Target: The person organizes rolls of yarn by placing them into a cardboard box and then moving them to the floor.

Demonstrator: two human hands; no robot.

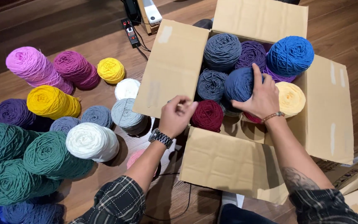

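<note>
Navy yarn ball (238, 84): I see it in the cardboard box (328, 120), packed between a grey ball (211, 84) and a cream ball (291, 98); round, dark blue, tightly wound.
Right hand (262, 99): I have it spread on the navy ball, fingers apart.
Left hand (176, 115): loosely curled at the box's left flap (170, 66); I cannot tell whether it grips anything.
Room: flaps hem the box; loose balls crowd the wooden floor (63, 25) at left.

a: the floor (63, 25) is dark brown wood planks.

b: yes. on it stands an open cardboard box (328, 120), and left of it lie many yarn balls: pink (32, 66), yellow (50, 101), white (92, 142), green (50, 157). a black power strip (130, 32) lies farther back.
</note>
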